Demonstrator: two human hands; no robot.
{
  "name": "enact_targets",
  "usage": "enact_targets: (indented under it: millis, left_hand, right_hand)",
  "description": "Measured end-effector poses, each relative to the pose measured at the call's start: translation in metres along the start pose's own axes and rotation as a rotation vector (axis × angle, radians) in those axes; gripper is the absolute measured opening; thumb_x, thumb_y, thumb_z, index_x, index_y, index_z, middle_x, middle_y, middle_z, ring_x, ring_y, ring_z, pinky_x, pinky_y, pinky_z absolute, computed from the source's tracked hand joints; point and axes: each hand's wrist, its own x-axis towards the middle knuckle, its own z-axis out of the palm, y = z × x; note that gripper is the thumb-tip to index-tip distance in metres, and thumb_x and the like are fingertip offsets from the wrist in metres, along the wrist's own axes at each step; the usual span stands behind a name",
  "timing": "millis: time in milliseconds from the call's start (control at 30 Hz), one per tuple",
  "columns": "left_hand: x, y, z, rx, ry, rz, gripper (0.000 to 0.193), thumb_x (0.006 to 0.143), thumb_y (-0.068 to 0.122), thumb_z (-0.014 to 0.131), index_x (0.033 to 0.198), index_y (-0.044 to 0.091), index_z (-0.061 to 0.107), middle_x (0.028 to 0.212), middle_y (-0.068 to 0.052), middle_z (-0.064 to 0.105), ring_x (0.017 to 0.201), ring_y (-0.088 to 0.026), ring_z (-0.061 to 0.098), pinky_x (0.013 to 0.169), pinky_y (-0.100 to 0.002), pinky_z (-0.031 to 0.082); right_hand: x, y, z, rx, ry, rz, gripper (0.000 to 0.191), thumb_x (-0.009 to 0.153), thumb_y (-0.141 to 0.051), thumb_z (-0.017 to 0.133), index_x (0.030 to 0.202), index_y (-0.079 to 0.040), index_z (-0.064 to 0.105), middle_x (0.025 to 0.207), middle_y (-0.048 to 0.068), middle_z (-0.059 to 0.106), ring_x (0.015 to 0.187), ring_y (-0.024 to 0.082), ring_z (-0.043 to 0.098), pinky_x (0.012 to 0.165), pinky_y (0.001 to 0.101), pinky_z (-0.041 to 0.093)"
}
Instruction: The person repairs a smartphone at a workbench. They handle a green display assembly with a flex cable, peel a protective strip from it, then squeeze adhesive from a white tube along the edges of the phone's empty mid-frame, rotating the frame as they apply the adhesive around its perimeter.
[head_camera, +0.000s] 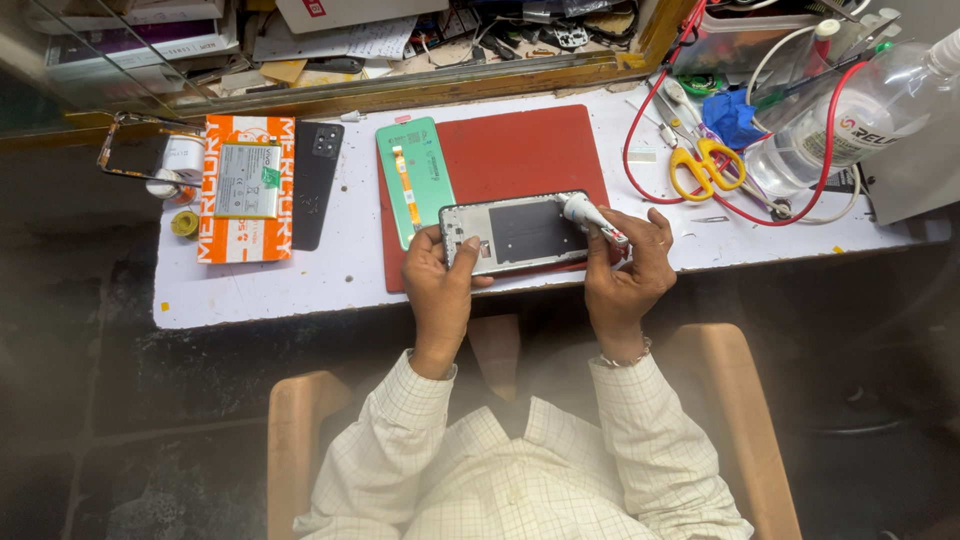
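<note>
The left hand (437, 283) grips the left end of an opened grey phone frame (518, 233) above the red rubber mat (520, 150); fingers closed round its edge. The right hand (627, 268) pinches a small white glue tube (592, 217), nozzle touching the frame's upper right corner.

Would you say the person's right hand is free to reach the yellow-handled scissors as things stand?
Probably not at once: the right hand holds a small white tube against the opened phone. The path to the scissors looks open, though red wires lie around them.

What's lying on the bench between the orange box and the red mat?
In the head view, two things lie between the orange box and the red mat: a black phone back cover beside the box, then a green back cover overlapping the mat's left edge.
</note>
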Motion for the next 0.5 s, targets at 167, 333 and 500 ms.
enact_targets:
  millis: [167, 333, 500]
  left_hand:
    - [0.0006, -0.0001, -0.0008, -0.003, 0.002, -0.003, 0.021, 0.095, 0.005, 0.065, 0.11, -0.005, 0.056, 0.092, -0.013, 0.073, 0.075, -0.012, 0.071, 0.053, -0.025, 0.063]
    - [0.0001, 0.0, -0.0006, 0.002, 0.001, -0.002, 0.021, 0.095, 0.005, 0.065, 0.111, -0.005, 0.055, 0.092, -0.013, 0.073, 0.076, -0.012, 0.071, 0.053, -0.025, 0.063]
    - [0.0005, 0.0002, 0.0, -0.003, -0.001, -0.003, 0.021, 0.095, 0.005, 0.065, 0.11, -0.005, 0.056, 0.091, -0.013, 0.073, 0.074, -0.012, 0.071, 0.052, -0.025, 0.062]
  right_hand:
    - [-0.0002, 0.0009, -0.0001, 0.001, 0.015, -0.004, 0.024, 0.094, 0.002, 0.08, 0.114, -0.006, 0.071, 0.107, 0.006, 0.076, 0.1, 0.02, 0.074, 0.117, 0.0464, 0.042]
    - [0.001, 0.0031, -0.0015, -0.012, 0.018, -0.005, 0.023, 0.095, 0.003, 0.08, 0.114, -0.006, 0.072, 0.107, 0.007, 0.077, 0.1, 0.021, 0.074, 0.118, 0.047, 0.042]
    - [0.0011, 0.0035, -0.0024, -0.014, 0.024, -0.001, 0.022, 0.094, 0.002, 0.08, 0.113, -0.006, 0.072, 0.107, 0.007, 0.076, 0.098, 0.02, 0.073, 0.118, 0.0472, 0.042]
